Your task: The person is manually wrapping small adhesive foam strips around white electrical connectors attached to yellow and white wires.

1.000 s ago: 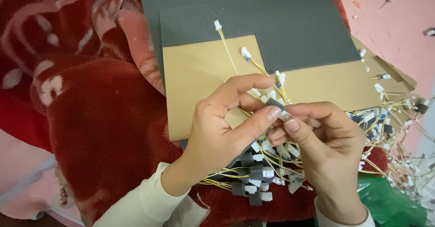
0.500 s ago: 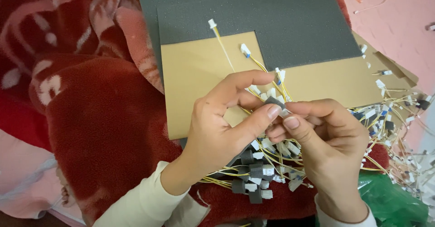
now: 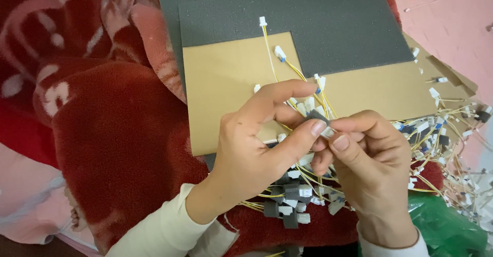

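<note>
Fingers of both my hands meet over 1 small piece: my left hand [image 3: 246, 144] pinches a dark grey foam strip [image 3: 314, 116] between thumb and forefinger, and my right hand [image 3: 367, 159] pinches the white plug [image 3: 327, 131] on the end of a yellow wire, pressed right against that strip. Both hands are clenched on the same joint, thumb tips almost touching. The piece sits above the lower edge of the tan cardboard sheet [image 3: 226, 82], with the big grey foam sheet [image 3: 308, 15] farther up.

Under my hands lies a bundle of wrapped wires [image 3: 287, 205], each with a grey foam band behind its plug. More loose wires [image 3: 441, 134] are heaped to the right, near a green bag [image 3: 447, 226]. A red blanket [image 3: 113, 134] covers everything to the left.

To do this well, I judge the foam should go on square, just behind the plug, with the sticky face kept off my fingertips. I would roll it snugly with the left thumb while the right holds the plug steady, so the band does not spiral or leave a flap.
</note>
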